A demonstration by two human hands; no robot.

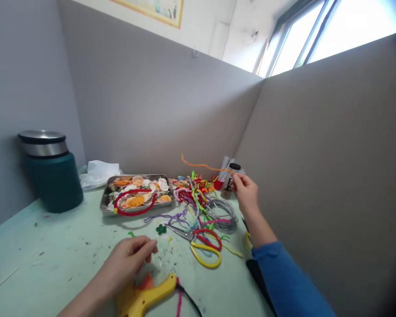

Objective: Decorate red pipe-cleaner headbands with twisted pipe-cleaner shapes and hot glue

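Note:
Raised at the right, my right hand (246,190) pinches one end of an orange pipe cleaner (204,166), which stretches out to the left in the air. My left hand (133,259) is over the near table with its fingers curled together; what they hold, if anything, is hidden. Just below it lies a yellow glue gun (155,297). Scissors with red and yellow handles (206,248) rest between the hands. Beyond them is a tangled pile of coloured pipe cleaners (194,193). A small green flower shape (161,229) lies by the scissor tips.
A metal tray (107,213) holds shells, with a bent red pipe cleaner (132,213) across it. A teal flask (54,182) stands at the left. Coiled grey wire (229,218) and a black-lidded jar (229,182) are at the right. Grey partitions (152,97) surround the table.

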